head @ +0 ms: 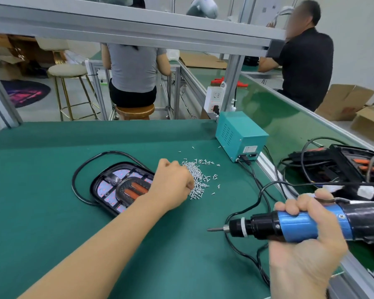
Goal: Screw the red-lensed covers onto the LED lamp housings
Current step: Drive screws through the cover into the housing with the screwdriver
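the lamp housing (119, 187) lies flat on the green desk (52, 212), at about 9 o'clock from the screw pile (198, 180). the left hand (171, 184) has its fingers curled into the pile, perhaps pinching a screw. at 4 o'clock, the right hand (304, 240) grips the electric screwdriver (289, 225), bit pointing left.

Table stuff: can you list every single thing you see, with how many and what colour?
Lamp housing: one, black with red lenses, middle of the green mat.
Screws: a pile, silver, right of the lamp.
Power box: one, teal, far right of the mat.
Electric screwdriver: one, blue and black, in the right hand.
Stools: two, behind the bench.
Other people: two, seated.
Left hand: curled at the screws.
Right hand: grips the screwdriver.
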The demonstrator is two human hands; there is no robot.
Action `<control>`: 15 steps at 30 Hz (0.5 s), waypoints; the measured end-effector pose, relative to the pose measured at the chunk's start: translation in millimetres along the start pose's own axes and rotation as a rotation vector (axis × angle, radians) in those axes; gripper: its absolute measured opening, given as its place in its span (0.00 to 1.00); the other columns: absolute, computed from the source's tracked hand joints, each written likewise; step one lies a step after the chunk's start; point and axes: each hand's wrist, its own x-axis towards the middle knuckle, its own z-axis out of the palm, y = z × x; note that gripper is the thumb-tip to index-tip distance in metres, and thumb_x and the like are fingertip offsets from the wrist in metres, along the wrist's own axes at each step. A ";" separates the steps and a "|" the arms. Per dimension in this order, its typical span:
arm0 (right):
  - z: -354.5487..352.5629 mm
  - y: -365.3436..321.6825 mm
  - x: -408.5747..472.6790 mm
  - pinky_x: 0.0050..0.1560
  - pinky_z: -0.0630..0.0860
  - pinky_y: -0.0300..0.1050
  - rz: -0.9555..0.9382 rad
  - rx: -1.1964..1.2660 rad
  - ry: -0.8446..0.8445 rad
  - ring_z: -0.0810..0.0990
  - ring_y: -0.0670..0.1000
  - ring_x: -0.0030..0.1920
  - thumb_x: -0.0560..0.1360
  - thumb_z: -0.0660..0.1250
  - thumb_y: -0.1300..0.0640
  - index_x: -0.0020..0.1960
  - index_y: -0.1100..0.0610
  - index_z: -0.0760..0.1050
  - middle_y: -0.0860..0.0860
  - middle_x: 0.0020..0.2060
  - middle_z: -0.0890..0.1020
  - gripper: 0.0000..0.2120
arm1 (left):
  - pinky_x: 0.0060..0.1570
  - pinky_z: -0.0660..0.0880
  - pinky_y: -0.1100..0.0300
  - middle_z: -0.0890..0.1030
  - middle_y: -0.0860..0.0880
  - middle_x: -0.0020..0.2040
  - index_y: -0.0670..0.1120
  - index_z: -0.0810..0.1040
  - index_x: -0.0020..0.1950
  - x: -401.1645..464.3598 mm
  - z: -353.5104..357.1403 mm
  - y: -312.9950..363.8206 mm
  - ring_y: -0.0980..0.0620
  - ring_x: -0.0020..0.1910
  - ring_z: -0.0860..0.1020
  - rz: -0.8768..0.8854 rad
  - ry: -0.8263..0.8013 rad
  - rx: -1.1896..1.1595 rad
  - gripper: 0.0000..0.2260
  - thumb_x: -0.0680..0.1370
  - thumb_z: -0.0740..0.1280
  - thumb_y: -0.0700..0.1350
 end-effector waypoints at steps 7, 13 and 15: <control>-6.9 -4.8 1.9 0.40 0.74 0.36 -0.007 -0.011 -0.009 0.71 0.45 0.30 0.69 0.60 0.64 0.47 0.49 0.71 0.44 0.30 0.71 0.12 | 0.63 0.56 0.50 0.82 0.51 0.44 0.49 0.80 0.44 13.0 18.9 12.2 0.48 0.52 0.72 -0.077 -0.112 0.211 0.08 0.72 0.65 0.37; -5.3 -3.0 1.2 0.40 0.74 0.36 -0.001 -0.017 0.013 0.71 0.45 0.29 0.68 0.60 0.65 0.46 0.49 0.72 0.45 0.29 0.71 0.12 | 0.64 0.57 0.52 0.81 0.49 0.44 0.52 0.77 0.43 12.8 23.3 12.0 0.48 0.51 0.73 -0.116 -0.113 0.233 0.10 0.72 0.64 0.36; -2.9 -2.1 -0.2 0.39 0.74 0.35 0.004 -0.020 0.008 0.71 0.45 0.29 0.68 0.60 0.65 0.46 0.50 0.72 0.45 0.29 0.71 0.12 | 0.63 0.58 0.52 0.81 0.49 0.44 0.51 0.76 0.42 12.7 25.0 12.0 0.48 0.50 0.74 -0.111 -0.116 0.225 0.10 0.73 0.63 0.36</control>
